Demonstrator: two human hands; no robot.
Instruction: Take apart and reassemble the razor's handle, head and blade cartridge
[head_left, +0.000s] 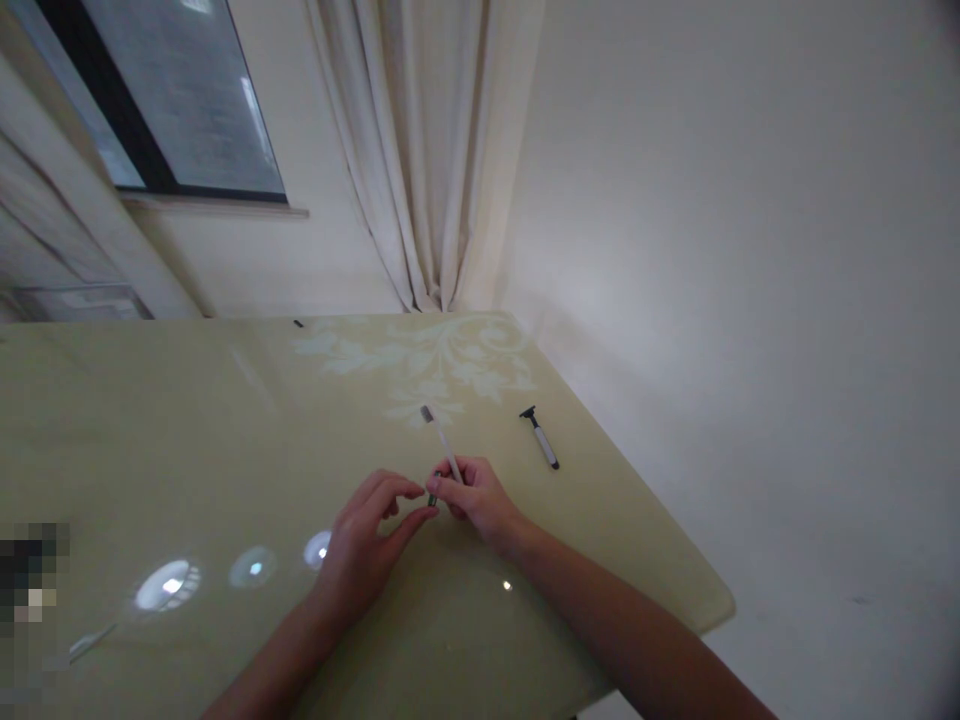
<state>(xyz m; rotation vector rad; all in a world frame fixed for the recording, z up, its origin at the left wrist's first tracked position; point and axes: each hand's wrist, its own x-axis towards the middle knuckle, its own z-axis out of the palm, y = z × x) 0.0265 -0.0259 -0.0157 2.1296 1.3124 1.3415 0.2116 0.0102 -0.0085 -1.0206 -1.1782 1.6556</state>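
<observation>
Bare forearms [600, 600] are leaning over the pale surface [210, 440]. The right hand [480, 497] is gripping a toothbrush [445, 447]; the left hand [369, 540] is pinching narrowly beside a small dark piece [433, 497], whether holding it I can't tell. Beyond, rightward, a razor [545, 445] is lying on the surface.

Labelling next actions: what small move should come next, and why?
Probably close the left hand on the small dark piece: its digits are right at that piece, while the right hand is occupied gripping the toothbrush.
</observation>
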